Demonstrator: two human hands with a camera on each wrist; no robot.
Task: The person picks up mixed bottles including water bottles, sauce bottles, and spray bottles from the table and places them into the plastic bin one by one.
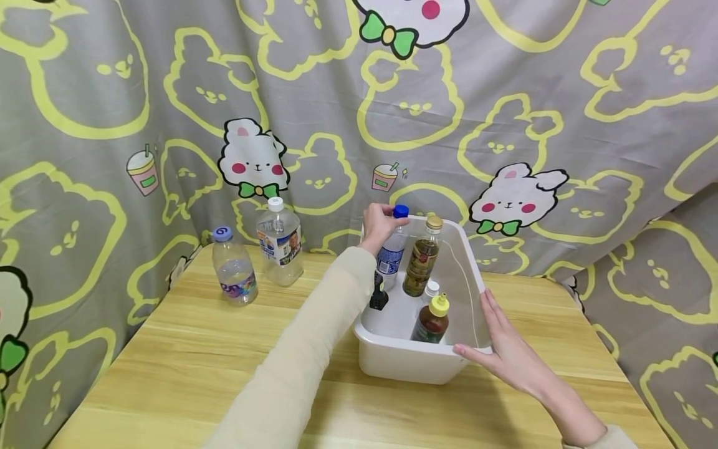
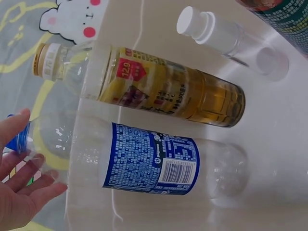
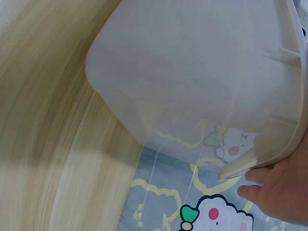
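Observation:
My left hand (image 1: 378, 223) pinches a clear plastic bottle with a blue label (image 2: 151, 161) by its blue cap (image 1: 401, 211). This bottle stands inside the white plastic basin (image 1: 404, 363), near the back left corner. Beside it is a tea-coloured drink bottle (image 1: 421, 265) with a gold cap. Farther forward in the basin are a sauce bottle (image 1: 430, 325) with a yellow nozzle and a small clear bottle with a white cap (image 2: 211, 33). My right hand (image 1: 513, 349) rests at the basin's front right corner, fingers along the outer side and thumb on the front rim.
Left of the basin, two transparent bottles stand on the wooden table (image 1: 224, 374): one with a purple cap (image 1: 235, 274), one with a white cap (image 1: 280, 246). A small black object (image 1: 379, 296) shows inside the basin's left side. A patterned curtain (image 1: 336, 106) hangs behind the table.

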